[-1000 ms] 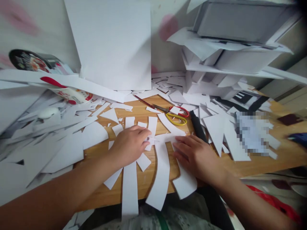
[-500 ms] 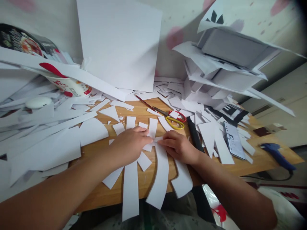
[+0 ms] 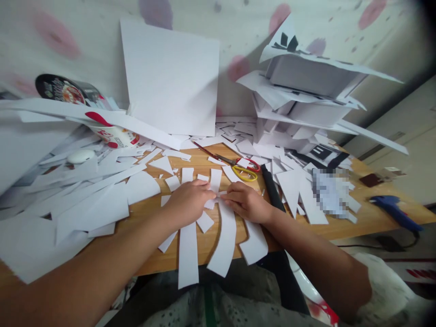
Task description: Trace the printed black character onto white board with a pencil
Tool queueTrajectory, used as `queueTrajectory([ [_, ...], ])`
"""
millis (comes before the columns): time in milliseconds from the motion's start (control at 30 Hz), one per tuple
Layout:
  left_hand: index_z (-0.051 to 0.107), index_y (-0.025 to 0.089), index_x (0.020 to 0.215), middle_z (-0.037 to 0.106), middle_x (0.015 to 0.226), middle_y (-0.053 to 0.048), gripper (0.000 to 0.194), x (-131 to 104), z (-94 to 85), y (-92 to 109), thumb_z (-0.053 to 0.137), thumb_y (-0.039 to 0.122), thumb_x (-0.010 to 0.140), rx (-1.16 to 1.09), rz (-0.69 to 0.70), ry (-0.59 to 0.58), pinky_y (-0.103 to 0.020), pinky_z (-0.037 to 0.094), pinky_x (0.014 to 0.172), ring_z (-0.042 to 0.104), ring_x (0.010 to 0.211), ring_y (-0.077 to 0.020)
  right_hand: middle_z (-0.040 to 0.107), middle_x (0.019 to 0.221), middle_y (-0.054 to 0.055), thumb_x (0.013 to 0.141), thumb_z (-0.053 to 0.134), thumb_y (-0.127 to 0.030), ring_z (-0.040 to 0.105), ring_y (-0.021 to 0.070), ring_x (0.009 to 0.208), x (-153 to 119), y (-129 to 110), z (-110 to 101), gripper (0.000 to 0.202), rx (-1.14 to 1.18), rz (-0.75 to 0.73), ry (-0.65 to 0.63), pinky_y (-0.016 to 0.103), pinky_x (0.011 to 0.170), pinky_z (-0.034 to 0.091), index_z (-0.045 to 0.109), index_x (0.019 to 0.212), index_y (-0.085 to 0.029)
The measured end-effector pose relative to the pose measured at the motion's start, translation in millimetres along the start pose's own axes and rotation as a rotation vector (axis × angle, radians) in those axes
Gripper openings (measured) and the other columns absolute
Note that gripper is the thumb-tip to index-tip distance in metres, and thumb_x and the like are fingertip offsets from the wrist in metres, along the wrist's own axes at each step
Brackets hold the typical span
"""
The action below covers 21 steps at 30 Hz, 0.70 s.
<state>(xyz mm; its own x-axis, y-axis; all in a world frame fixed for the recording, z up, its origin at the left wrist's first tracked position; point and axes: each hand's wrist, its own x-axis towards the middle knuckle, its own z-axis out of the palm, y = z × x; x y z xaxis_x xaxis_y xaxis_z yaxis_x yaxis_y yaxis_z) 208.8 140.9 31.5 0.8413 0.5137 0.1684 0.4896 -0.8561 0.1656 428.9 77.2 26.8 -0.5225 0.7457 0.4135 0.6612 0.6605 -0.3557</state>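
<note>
Left hand [image 3: 187, 203] and right hand [image 3: 245, 202] — fingertips pinching white paper strips [image 3: 225, 231] together.

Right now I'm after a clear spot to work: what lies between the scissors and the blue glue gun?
In the head view, between the scissors and the glue gun lie a black bar, white paper offcuts and a blurred flat item; little bare table shows.

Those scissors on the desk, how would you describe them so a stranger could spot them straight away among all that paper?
Start at the big white sheet leaning on the wall, then drop to the bare strip of wooden desk below its right corner. The scissors lie open there, just beyond the two hands, blades pointing up-left. One handle is red, the other yellow, the only bright colours among the white scraps.
</note>
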Motion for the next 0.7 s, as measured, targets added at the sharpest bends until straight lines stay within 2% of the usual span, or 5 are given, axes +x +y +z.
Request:
queueTrajectory([
  [167, 0.072, 0.023, 0.107, 0.071, 0.111, -0.006, 0.048, 0.1, -1.3, 0.4, 0.046, -0.002, 0.073, 0.009, 0.014, -0.006, -0.039, 0.047, 0.099, 0.054, 0.123, -0.0241, 0.061, 0.086, 0.009, 0.096, 0.048, -0.025, 0.055, 0.0194, 0.081, 5.4, -3.3, 0.7, 0.026, -0.071, -0.001, -0.071, 0.033, 0.074, 0.046, 0.07, 0.088, -0.016],
  [400, 0.072, 0.024, 0.106, 0.07, 0.114, -0.007, 0.048, -1.0, 1.2, -2.2, 0.047, -0.002, 0.074, -0.008, 0.022, 0.024, -0.045, 0.047, 0.1, 0.053, 0.124, -0.0264, 0.061, 0.086, 0.009, 0.097, 0.05, -0.031, 0.058, 0.0173, 0.077, -4.3, 10.6, 1.4, 0.029, 0.21, 0.033, 0.058, 0.031, 0.07, 0.048, 0.07, 0.108, -0.013],
  [533, 0.071, 0.022, 0.109, 0.068, 0.12, -0.009, 0.049, -0.6, 0.6, -3.1, 0.049, -0.002, 0.073, 0.001, 0.032, 0.003, -0.047, 0.046, 0.1, 0.053, 0.124, -0.0282, 0.061, 0.088, 0.01, 0.095, 0.051, -0.025, 0.057, 0.0174, 0.078, -1.9, 7.9, -0.9, 0.022, 0.181, 0.022, 0.019, 0.032, 0.071, 0.048, 0.071, 0.097, -0.014],
  [700, 0.07, 0.022, 0.111, 0.068, 0.12, -0.01, 0.051, -0.5, -3.6, -1.4, 0.05, -0.003, 0.071, 0.034, 0.045, -0.043, -0.048, 0.045, 0.101, 0.052, 0.125, -0.0293, 0.061, 0.088, 0.011, 0.095, 0.049, -0.021, 0.056, 0.0193, 0.082, 2.7, -0.8, -2.7, 0.024, 0.071, 0.025, -0.035, 0.035, 0.076, 0.047, 0.07, 0.084, -0.014],
])
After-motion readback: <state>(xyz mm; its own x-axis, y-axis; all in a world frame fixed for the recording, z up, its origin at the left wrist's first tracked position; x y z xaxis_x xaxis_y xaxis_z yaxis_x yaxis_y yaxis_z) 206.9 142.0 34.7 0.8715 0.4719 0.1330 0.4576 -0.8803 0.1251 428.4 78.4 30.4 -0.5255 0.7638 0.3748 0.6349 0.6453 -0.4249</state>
